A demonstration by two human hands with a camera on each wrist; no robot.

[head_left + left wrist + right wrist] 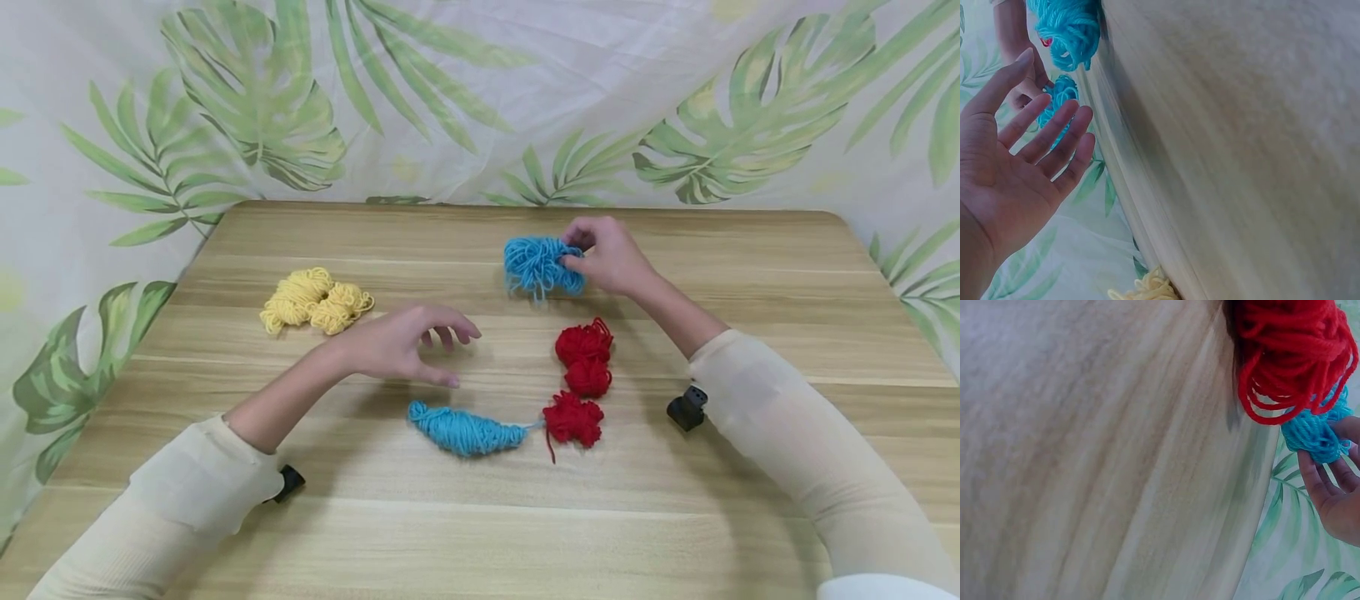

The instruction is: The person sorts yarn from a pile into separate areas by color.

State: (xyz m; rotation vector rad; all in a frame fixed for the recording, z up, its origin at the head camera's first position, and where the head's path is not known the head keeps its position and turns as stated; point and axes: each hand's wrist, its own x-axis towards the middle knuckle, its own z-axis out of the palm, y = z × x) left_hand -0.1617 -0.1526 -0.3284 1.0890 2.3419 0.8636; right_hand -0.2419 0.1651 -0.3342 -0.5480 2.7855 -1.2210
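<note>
At the back of the table, my right hand [611,257] pinches a bundle of blue yarn [536,265] by its right end. The right wrist view shows the thumb and fingers around that blue yarn [1313,434], partly behind red yarn [1297,356]. My left hand [408,343] hovers over the middle of the table, its fingers spread and relaxed, holding nothing. Just in front of it lies a second, longer blue yarn skein [468,432]. In the left wrist view the palm of the left hand [1029,156] faces the camera.
Red yarn bundles [585,346] lie in a column right of centre, the nearest red one [573,419] touching a strand from the blue skein. Yellow yarn [311,300] sits at the left. A leaf-patterned cloth [450,100] hangs behind the wooden table [450,542].
</note>
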